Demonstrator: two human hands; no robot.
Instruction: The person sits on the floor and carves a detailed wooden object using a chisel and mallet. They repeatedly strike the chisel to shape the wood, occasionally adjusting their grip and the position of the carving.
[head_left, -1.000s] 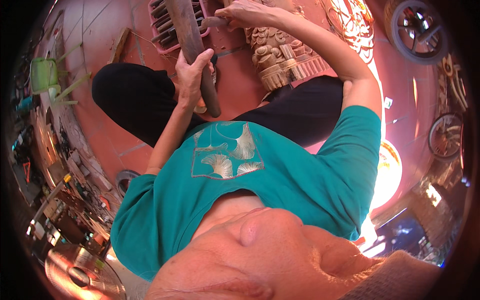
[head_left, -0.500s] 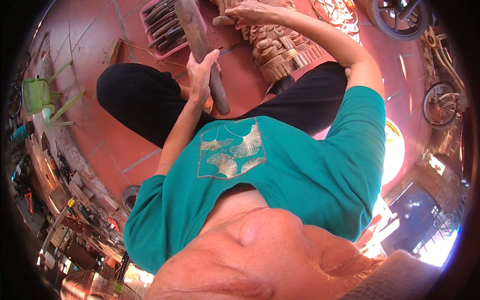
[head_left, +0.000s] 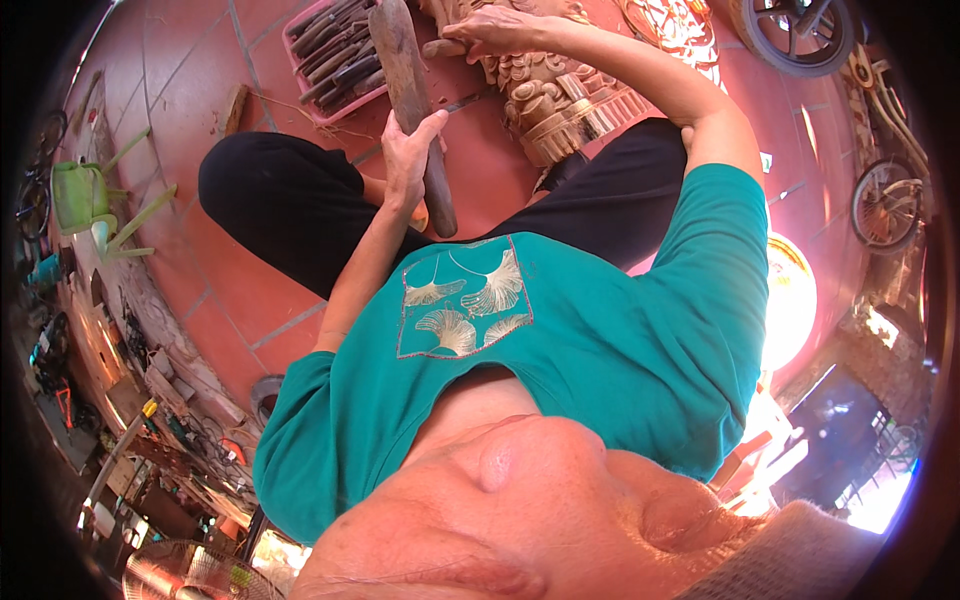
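Note:
My left hand (head_left: 406,160) is wrapped round a long, thick wooden club (head_left: 402,75), worn and grey-brown, which slants from my lap to the upper edge of the view. My right hand (head_left: 496,32) is closed on a chisel, of which only the wooden handle (head_left: 441,48) shows; its blade is hidden. That hand is over a carved wooden piece (head_left: 565,115) with scrolls and ridged mouldings, which lies on the floor in front of me. The club's side is close to the chisel handle, with a small gap between them.
A pink tray (head_left: 325,118) full of wooden-handled tools stands beyond my left knee. A wood scrap (head_left: 233,108) lies beside it. A green chair (head_left: 82,195) and clutter line the left; wheels (head_left: 885,205) stand at the right. A fan (head_left: 185,575) is at the lower left.
The club's upper end has swung right, toward the chisel handle, with my left hand moving slightly right and down. My right hand stays nearly in place.

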